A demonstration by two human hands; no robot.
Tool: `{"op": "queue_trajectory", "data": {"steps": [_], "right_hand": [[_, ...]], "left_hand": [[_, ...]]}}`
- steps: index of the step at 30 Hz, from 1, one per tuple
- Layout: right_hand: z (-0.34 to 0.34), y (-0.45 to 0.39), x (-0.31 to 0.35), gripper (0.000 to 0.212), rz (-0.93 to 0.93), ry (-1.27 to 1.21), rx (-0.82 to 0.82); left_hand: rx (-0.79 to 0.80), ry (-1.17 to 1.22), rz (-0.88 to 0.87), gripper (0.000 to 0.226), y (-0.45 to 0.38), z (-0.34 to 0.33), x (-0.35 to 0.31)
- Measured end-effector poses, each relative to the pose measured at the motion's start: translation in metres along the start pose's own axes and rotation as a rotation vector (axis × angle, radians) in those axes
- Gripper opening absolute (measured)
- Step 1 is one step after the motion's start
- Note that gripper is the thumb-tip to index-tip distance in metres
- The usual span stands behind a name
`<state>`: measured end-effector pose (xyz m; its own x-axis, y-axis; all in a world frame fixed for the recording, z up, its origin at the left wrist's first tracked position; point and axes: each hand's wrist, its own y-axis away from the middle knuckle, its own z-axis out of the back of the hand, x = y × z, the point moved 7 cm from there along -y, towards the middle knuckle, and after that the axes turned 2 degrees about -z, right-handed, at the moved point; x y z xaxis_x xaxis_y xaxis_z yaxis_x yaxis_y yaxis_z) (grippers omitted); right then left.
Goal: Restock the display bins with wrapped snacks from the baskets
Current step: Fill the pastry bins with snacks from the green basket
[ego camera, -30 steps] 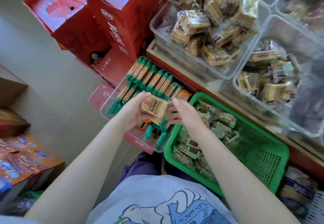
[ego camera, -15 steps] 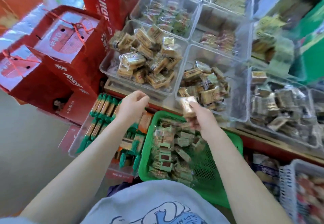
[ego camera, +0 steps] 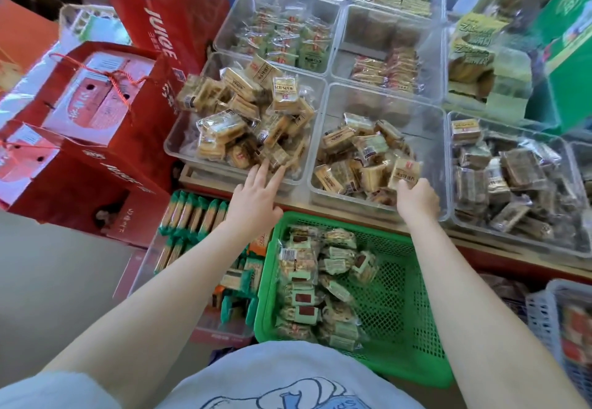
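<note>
Wrapped snack (ego camera: 406, 170) is being lowered into the middle clear bin (ego camera: 323, 139), right hand (ego camera: 416, 198) pinching its edge. Left hand (ego camera: 256, 198) is reaching with fingers spread toward the left bin (ego camera: 173, 142). Risk: releasing near the front wall could be tipping it out into the green basket (ego camera: 413, 344).

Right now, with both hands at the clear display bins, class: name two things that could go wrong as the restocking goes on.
1. The right hand pinches a tan wrapped snack at the front wall of its clear bin; released there, it might slip out over the rim.
2. The left hand stretches open fingers to the heaped neighbouring bin; a nudge could spill packets.
</note>
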<state>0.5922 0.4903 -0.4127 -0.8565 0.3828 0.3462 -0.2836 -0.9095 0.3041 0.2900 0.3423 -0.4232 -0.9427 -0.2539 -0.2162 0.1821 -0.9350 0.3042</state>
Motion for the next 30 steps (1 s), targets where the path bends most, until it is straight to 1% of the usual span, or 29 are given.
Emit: {"op": "queue_trajectory", "data": {"steps": [1, 2, 3, 4, 5, 6, 7, 8, 9, 10, 13, 17, 18, 19, 21, 22, 23, 24, 27, 28, 30], "right_hand": [[0.001, 0.002, 0.002, 0.048, 0.020, 0.070, -0.055], [0.003, 0.006, 0.009, 0.051, 0.091, 0.119, -0.110], [0.001, 0.011, 0.019, 0.053, 0.204, 0.152, -0.136], [-0.005, 0.018, 0.031, 0.054, 0.332, 0.200, -0.110], [-0.016, 0.024, 0.042, 0.053, 0.448, 0.249, -0.039], [-0.029, 0.029, 0.050, 0.051, 0.522, 0.286, 0.067], [-0.040, 0.032, 0.054, 0.049, 0.548, 0.311, 0.181], [-0.049, 0.033, 0.055, 0.049, 0.530, 0.321, 0.270], [-0.051, 0.031, 0.054, 0.050, 0.496, 0.334, 0.311], [-0.050, 0.028, 0.053, 0.052, 0.464, 0.355, 0.305], [-0.041, 0.021, 0.053, 0.055, 0.404, 0.419, 0.221], [-0.041, 0.017, 0.057, 0.047, 0.368, 0.395, 0.278], [-0.040, 0.018, 0.060, 0.045, 0.376, 0.397, 0.257], [-0.037, 0.021, 0.064, 0.043, 0.397, 0.421, 0.193], [-0.027, 0.033, 0.082, 0.037, 0.469, 0.462, -0.024], [-0.022, 0.044, 0.095, 0.033, 0.527, 0.432, -0.123], [-0.022, 0.057, 0.109, 0.028, 0.604, 0.365, -0.173], [-0.027, 0.071, 0.124, 0.025, 0.691, 0.286, -0.164], [-0.054, 0.112, 0.164, 0.026, 0.891, 0.111, 0.031], [-0.065, 0.123, 0.174, 0.029, 0.921, 0.094, 0.090], [-0.087, 0.133, 0.188, 0.036, 0.912, 0.139, 0.172]], "left_hand": [[-0.004, -0.005, 0.002, 0.085, 0.000, -0.001, 0.001], [-0.007, -0.001, 0.004, 0.085, -0.001, -0.002, 0.002], [-0.009, 0.006, 0.004, 0.085, -0.001, -0.002, 0.003], [-0.011, 0.012, 0.002, 0.085, -0.001, -0.003, 0.003], [-0.014, 0.017, 0.000, 0.085, -0.001, -0.003, 0.002], [-0.017, 0.022, -0.001, 0.086, -0.001, -0.002, 0.002], [-0.018, 0.028, 0.000, 0.085, -0.001, -0.002, 0.002], [-0.020, 0.032, 0.001, 0.085, -0.001, -0.001, 0.002], [-0.024, 0.037, 0.003, 0.084, -0.001, 0.000, 0.002], [-0.026, 0.040, 0.005, 0.083, -0.001, 0.001, 0.002], [-0.033, 0.066, 0.008, 0.078, -0.002, 0.007, 0.002], [-0.080, 0.205, -0.001, 0.071, -0.005, 0.016, 0.007], [-0.093, 0.246, -0.004, 0.069, -0.005, 0.017, 0.009], [-0.104, 0.281, -0.007, 0.067, -0.006, 0.017, 0.010], [-0.127, 0.342, -0.016, 0.066, -0.007, 0.017, 0.013], [-0.141, 0.375, -0.016, 0.068, -0.007, 0.017, 0.015], [-0.153, 0.409, -0.013, 0.071, -0.007, 0.017, 0.017], [-0.167, 0.438, -0.008, 0.074, -0.007, 0.017, 0.019], [-0.222, 0.502, 0.015, 0.080, -0.005, 0.020, 0.023], [-0.244, 0.531, 0.025, 0.081, -0.005, 0.021, 0.025], [-0.285, 0.609, 0.051, 0.081, -0.005, 0.023, 0.032]]}}
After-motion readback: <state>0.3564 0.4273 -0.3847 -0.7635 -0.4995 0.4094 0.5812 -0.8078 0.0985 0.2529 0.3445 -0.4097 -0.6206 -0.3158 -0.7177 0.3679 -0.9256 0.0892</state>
